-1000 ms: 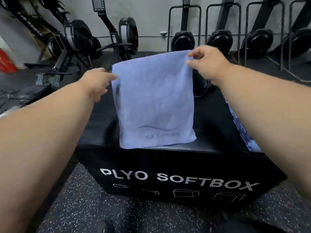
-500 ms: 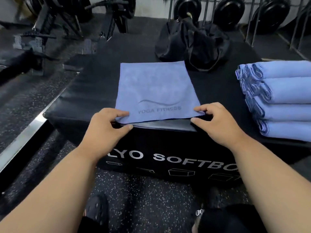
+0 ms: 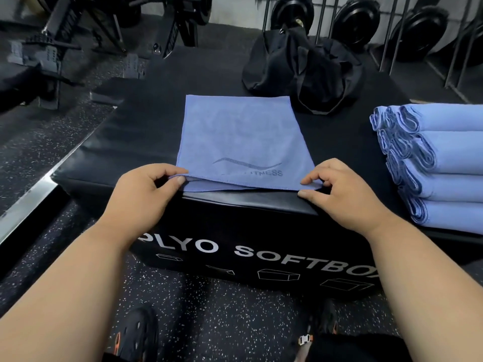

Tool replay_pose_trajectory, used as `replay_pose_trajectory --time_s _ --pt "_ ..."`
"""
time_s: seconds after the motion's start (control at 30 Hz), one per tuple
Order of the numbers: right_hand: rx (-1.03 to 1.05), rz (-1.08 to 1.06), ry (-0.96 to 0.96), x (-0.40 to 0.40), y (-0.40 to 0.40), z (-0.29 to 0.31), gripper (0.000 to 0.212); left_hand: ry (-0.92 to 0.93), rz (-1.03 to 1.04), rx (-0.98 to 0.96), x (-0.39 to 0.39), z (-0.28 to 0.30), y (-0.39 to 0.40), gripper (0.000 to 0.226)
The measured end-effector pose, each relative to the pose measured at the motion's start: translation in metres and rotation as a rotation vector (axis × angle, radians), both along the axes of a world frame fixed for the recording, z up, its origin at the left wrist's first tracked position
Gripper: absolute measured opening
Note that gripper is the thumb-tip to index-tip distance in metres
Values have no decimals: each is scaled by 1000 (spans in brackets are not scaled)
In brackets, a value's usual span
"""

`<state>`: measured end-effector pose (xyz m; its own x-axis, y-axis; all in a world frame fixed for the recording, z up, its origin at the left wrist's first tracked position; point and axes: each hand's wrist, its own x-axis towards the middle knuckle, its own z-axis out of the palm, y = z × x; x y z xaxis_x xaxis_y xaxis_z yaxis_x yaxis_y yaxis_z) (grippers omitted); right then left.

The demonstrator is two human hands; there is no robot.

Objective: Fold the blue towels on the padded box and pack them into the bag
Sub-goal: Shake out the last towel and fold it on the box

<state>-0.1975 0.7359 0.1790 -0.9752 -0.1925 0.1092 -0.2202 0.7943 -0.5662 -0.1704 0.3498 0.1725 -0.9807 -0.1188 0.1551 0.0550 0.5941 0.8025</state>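
On the box (image 3: 136,142), near its front edge, a blue towel (image 3: 240,137) lies flat, folded double, with two layers showing along its near edge. The left hand (image 3: 141,197) pinches the near left corner of the top layer between thumb and fingers. The right hand (image 3: 342,194) pinches the near right corner the same way. A stack (image 3: 444,165) of folded blue towels sits at the right side of the box. A black bag (image 3: 303,66) lies slumped at the far side, just beyond the towel.
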Motion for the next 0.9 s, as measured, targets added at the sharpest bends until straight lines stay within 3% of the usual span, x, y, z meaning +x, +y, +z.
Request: replay_pose_trajectory --time_s 0.23,0.43,0.53,0.73,0.9 --pt "52 46 98 -9 7 1 9 -15 -11 -32 -6 -6 -6 13" --pt "-222 -103 301 -23 6 11 10 90 103 1 -14 -4 3 15" --pt "-186 -42 261 -29 9 6 9 105 96 -18 -16 -7 6 25" --pt "-120 42 80 -23 24 0 14 158 -33 -232 -9 -9 -3 29" --pt "-76 67 56 -18 27 -1 15 127 -108 -310 -3 -8 -9 21"
